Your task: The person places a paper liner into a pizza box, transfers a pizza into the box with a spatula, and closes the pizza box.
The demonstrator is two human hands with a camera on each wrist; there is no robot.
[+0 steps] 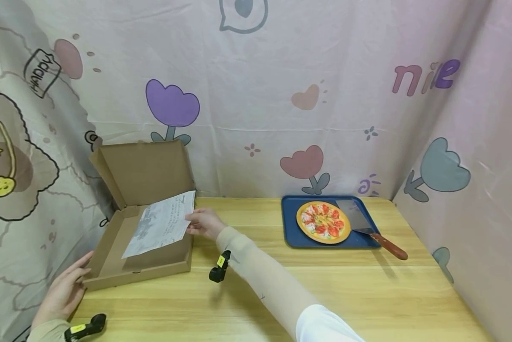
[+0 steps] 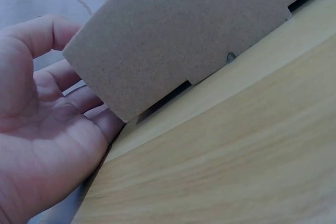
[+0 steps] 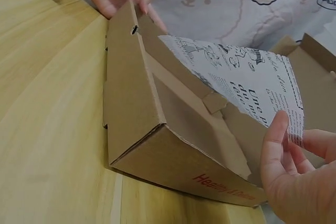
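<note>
A brown cardboard pizza box (image 1: 138, 274) stands on the table at the left with its lid (image 1: 146, 171) raised against the curtain. My right hand (image 1: 205, 223) pinches the right edge of a printed sheet of paper (image 1: 157, 225) between thumb and fingers. In the right wrist view that printed sheet (image 3: 236, 77) slants over the inside of the box (image 3: 128, 93). At the box's front left corner is my left hand (image 1: 65, 289), fingers along the outer side. The left wrist view shows this hand (image 2: 47, 114) with its fingers extended behind the cardboard corner.
On the right of the wooden table (image 1: 256, 294) lies a blue tray (image 1: 290, 237). It bears a pizza (image 1: 323, 222) on a yellow-orange round base and a metal spatula (image 1: 354, 216), whose wooden handle overhangs the tray. A patterned curtain (image 1: 247, 104) closes off the back and sides.
</note>
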